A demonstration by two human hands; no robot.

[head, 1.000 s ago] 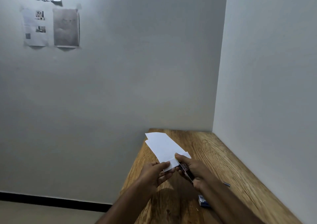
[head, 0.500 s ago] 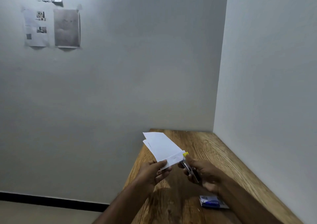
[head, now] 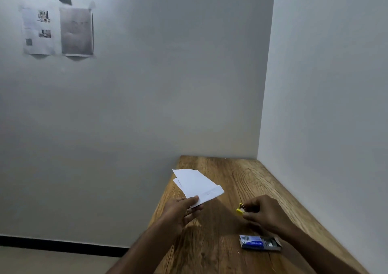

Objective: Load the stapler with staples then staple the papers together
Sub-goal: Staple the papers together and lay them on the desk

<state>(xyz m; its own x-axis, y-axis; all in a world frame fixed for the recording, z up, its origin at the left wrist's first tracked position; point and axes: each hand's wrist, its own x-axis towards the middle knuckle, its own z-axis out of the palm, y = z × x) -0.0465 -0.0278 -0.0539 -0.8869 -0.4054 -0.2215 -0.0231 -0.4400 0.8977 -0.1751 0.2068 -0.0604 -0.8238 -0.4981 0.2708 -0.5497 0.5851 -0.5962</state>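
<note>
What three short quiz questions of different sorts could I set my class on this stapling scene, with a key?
1. True or false: the right hand holds the stapler apart from the papers.
2. Which hand pinches the papers? A left hand; B right hand; C neither.
3. Fill in: the staple box lies on the wooden ____.

Key: 1 true; 2 A; 3 table.

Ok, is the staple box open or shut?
Open: the staple box lies flat on the table, its right end flap out and inside showing.
</note>
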